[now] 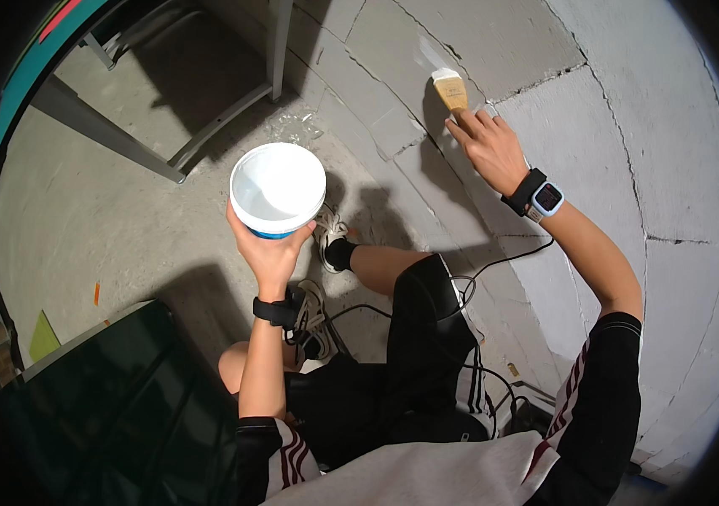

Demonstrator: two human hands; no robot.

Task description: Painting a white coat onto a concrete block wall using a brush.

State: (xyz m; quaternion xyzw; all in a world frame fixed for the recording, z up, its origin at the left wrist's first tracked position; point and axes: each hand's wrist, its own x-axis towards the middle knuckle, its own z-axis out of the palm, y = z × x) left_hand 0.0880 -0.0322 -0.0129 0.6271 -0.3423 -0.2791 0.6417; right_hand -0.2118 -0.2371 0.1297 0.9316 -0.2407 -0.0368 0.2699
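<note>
My left hand (268, 253) is wrapped round the lower side of a white plastic bucket (319, 187), holding it above the floor with its open mouth facing up. White paint or a similar coating shows inside the bucket. With my right hand (493, 148) I grip the wooden handle of a flat paintbrush (450, 91). Its white-coated bristles touch the grey block wall (528, 46), where a short pale wet streak runs from the tip. The fingertips on the far side of the handle are partly hidden.
Whitened blocks with dark cracked joints (612, 160) fill the right side. A grey metal table frame (115, 126) stands at the upper left. Crumpled clear plastic (294, 126) lies by the wall foot. A dark green panel (123, 396) is at the lower left; black cables (494, 263) hang near my leg.
</note>
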